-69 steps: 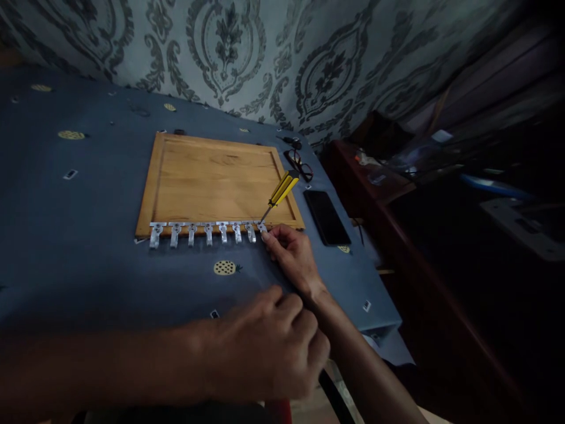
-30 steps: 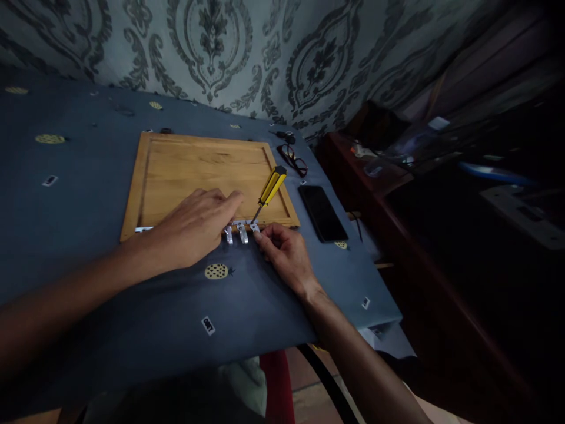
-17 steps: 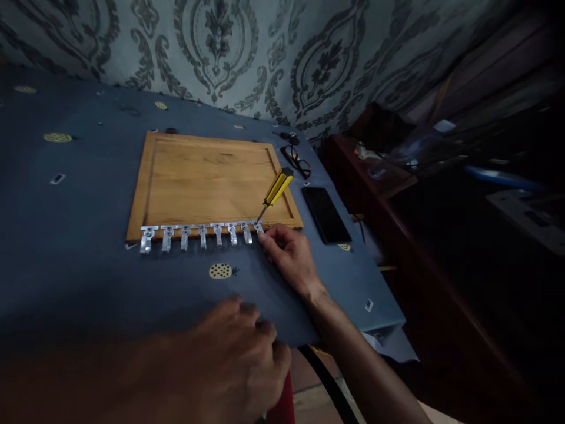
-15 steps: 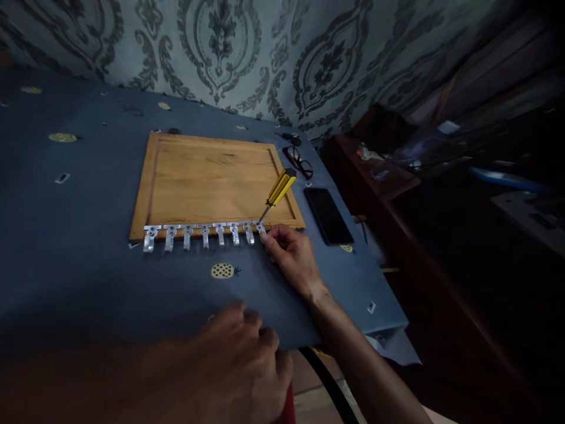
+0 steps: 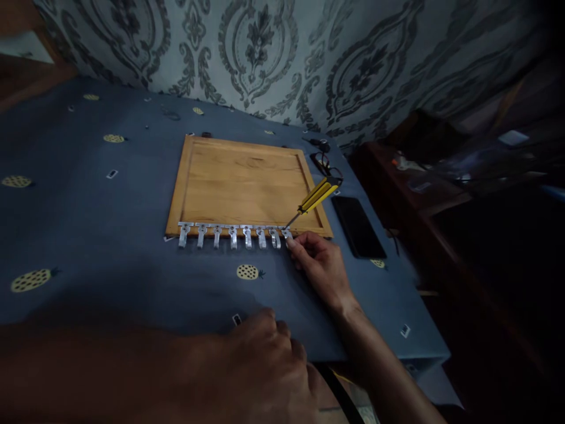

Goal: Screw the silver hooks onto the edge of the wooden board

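Note:
A wooden board (image 5: 245, 182) lies on the blue patterned tablecloth (image 5: 97, 235). Along its near edge runs a metal strip of several hooks (image 5: 233, 234). My right hand (image 5: 320, 265) is pinched on the strip's right end. A yellow-and-black screwdriver (image 5: 314, 199) leans with its tip at that end hook, its handle raised to the upper right. My left hand (image 5: 269, 371) sits low at the table's near edge, fingers curled, far from the board; what it holds, if anything, is hidden.
A dark phone (image 5: 357, 227) lies right of the board, with glasses (image 5: 324, 162) behind it. The patterned wall (image 5: 265, 53) backs the table. A dark wooden side table (image 5: 415, 176) with small items stands to the right.
My left hand reached to the hook strip a second ago, then drew back to the near table edge. The view has shifted, so the board now sits further right. My right hand stays put.

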Available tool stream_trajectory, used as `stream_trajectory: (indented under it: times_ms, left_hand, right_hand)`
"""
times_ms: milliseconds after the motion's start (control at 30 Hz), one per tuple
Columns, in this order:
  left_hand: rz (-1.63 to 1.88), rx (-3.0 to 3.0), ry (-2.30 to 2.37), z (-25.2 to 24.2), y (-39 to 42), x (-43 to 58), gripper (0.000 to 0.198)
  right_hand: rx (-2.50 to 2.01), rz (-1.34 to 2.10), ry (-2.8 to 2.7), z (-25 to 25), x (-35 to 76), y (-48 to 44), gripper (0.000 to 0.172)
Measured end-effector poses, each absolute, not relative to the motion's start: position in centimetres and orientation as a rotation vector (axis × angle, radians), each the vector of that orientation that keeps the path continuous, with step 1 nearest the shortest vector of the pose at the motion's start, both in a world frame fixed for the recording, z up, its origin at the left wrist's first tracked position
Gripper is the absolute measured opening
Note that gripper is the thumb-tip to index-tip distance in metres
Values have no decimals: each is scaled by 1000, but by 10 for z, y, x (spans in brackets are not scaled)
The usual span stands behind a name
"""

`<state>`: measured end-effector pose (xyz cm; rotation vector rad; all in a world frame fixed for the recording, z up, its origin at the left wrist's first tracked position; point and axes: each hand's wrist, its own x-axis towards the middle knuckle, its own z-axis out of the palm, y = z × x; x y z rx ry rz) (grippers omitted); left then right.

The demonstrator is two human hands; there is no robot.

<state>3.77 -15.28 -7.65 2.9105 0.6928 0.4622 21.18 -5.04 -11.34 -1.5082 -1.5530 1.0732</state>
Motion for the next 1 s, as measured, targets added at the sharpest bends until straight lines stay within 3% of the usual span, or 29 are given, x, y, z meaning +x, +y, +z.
stream_trajectory:
  times_ms: [700, 1000]
  left_hand:
    - [583, 2844, 718, -97, -160, 49, 29]
    - [464, 2860, 637, -69, -144, 41, 23]
  right_hand:
    - [-1509, 1031, -1591, -113, 214, -49, 51]
    - [-1491, 1064, -1560, -110, 212, -51, 49]
